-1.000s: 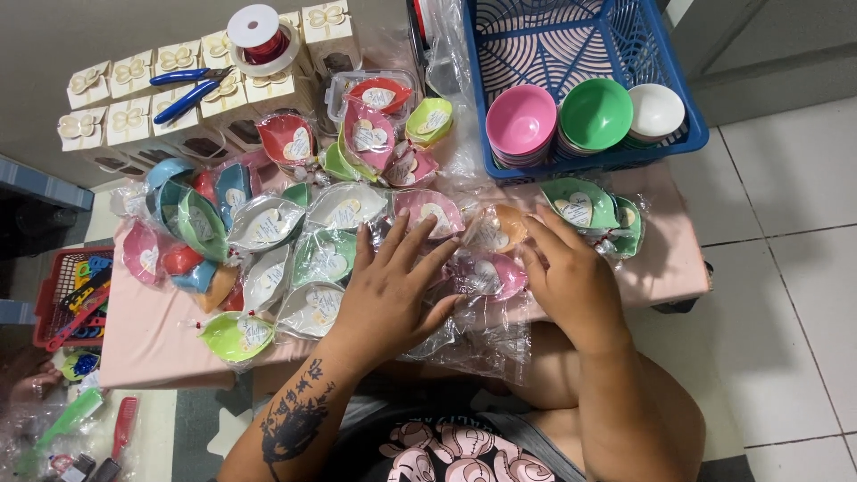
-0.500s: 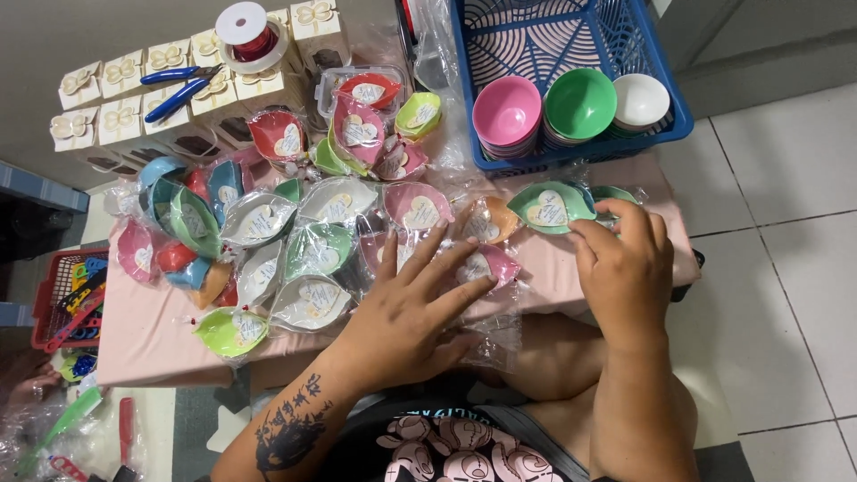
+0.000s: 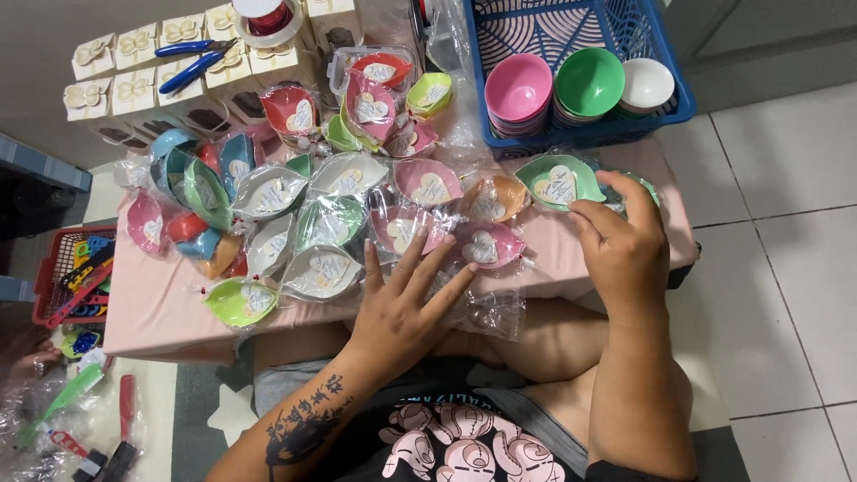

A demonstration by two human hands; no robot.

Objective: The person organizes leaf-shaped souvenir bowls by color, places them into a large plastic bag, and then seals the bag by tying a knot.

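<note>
Our pink-covered low table (image 3: 170, 312) crowded to its edges on the white tiled floor (image 3: 786, 268), blue plastic basket (image 3: 665, 112) holding 3 bowl stacks, our left hand (image 3: 402, 308) spread flat on clear wrapping, our right hand (image 3: 625, 245) pinching the green leaf-shaped wrapped dish (image 3: 555, 183) near the table's right edge

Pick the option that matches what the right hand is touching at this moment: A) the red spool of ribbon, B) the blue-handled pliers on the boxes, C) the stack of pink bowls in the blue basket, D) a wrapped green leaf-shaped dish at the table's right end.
D: the right hand has its fingers on the wrapped green leaf-shaped dish, apart from the blue basket.
</note>
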